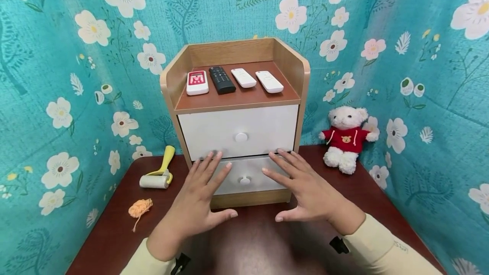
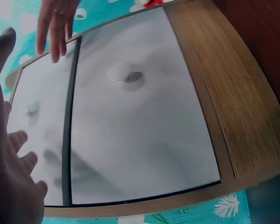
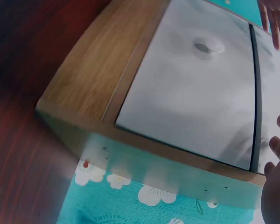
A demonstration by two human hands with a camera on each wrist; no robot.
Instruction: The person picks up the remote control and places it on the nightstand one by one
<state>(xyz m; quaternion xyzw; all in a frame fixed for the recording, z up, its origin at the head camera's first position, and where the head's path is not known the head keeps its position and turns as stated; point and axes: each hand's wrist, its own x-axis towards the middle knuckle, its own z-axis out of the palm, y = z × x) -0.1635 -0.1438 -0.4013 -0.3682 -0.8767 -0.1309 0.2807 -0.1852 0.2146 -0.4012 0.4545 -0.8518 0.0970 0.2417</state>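
Both hands hold nothing, raised in front of a small two-drawer cabinet [image 1: 250, 199] with fingers spread. The left hand [image 1: 200, 200] overlaps the lower left of the drawer fronts in the head view, thumb pointing inward. Mirroring it, the right hand [image 1: 307, 190] is at the lower right. The upper drawer [image 1: 206, 135] and lower drawer [image 1: 229, 186] are white, closed, each with a round white knob [image 1: 241, 138]. On the cabinet's top lie a red-and-white remote [image 1: 197, 83], a black remote [image 1: 222, 80] and two white remotes [image 1: 269, 82].
A yellow-handled lint roller [image 1: 154, 180] and a bundle of orange yarn [image 1: 139, 208] lie on the dark red table [image 1: 114, 241] at left. At right a white teddy bear [image 1: 345, 137] in a red hoodie sits against the floral curtain [image 1: 416, 118], which surrounds the table.
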